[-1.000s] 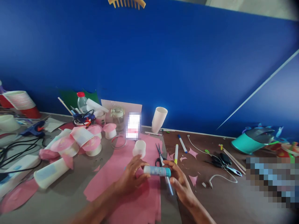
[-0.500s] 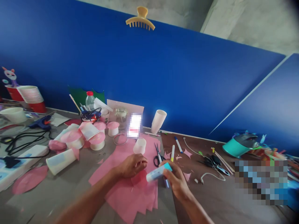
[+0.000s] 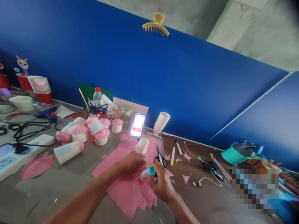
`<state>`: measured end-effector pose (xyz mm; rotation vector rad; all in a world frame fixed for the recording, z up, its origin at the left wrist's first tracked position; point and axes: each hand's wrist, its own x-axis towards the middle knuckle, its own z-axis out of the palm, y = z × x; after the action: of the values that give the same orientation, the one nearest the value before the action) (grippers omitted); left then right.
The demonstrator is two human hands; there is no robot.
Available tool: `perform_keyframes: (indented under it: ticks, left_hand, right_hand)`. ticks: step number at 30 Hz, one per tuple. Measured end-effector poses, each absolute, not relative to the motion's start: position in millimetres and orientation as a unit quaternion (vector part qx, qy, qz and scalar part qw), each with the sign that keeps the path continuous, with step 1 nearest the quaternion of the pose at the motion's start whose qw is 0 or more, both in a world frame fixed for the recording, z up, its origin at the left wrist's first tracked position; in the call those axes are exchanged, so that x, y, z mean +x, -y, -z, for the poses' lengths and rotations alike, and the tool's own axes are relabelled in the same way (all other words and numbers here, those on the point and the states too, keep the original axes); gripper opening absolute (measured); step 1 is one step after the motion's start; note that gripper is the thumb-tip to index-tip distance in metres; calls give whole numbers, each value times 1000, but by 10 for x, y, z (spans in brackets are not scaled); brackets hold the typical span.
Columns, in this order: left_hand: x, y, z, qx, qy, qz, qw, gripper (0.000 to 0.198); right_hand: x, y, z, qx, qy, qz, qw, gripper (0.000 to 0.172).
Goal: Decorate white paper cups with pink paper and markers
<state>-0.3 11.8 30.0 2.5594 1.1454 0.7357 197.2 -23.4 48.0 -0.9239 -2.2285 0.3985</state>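
My right hand [image 3: 160, 183] is closed around a glue stick [image 3: 147, 172] with a teal end, its white tip tilted down onto a small round pink paper piece [image 3: 138, 179]. My left hand [image 3: 132, 162] rests with curled fingers on that pink piece, holding it flat on the stack of pink paper sheets [image 3: 130, 189]. A white paper cup [image 3: 142, 145] stands just behind my left hand. Black-handled scissors [image 3: 160, 156] lie to the right of the cup.
Cups topped with pink paper [image 3: 101, 136] and a lying cup [image 3: 68, 152] sit at left, with a glue gun [image 3: 48, 113], black cables [image 3: 28, 130] and a white power strip [image 3: 21, 152]. Markers [image 3: 173, 152], pink scraps, cords and a teal device [image 3: 238, 153] lie right. A blue wall [image 3: 163, 77] stands behind.
My right hand turned the glue stick from level to tip-down and brought it onto the pink round piece. My left hand let go of the stick and settled on the paper. The view tilted up.
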Motion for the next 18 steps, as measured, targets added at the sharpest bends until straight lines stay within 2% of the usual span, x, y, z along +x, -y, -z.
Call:
perform_keyframes:
  ticks: [5,12,18]
  left_hand:
    - [-41,-122,-315,885,-388,-218,139,28]
    - [-91,-90,-424,872,-407,-185,197,22]
    - [-117,-92,-406,873,-398,-171,224,19]
  right_hand:
    - [1955,182,-281,-386,859,-152,300,4]
    - [2024,188,-169,-353,854,-166,345,2]
    - [2025,209,-194,-310,868,-166,351,13]
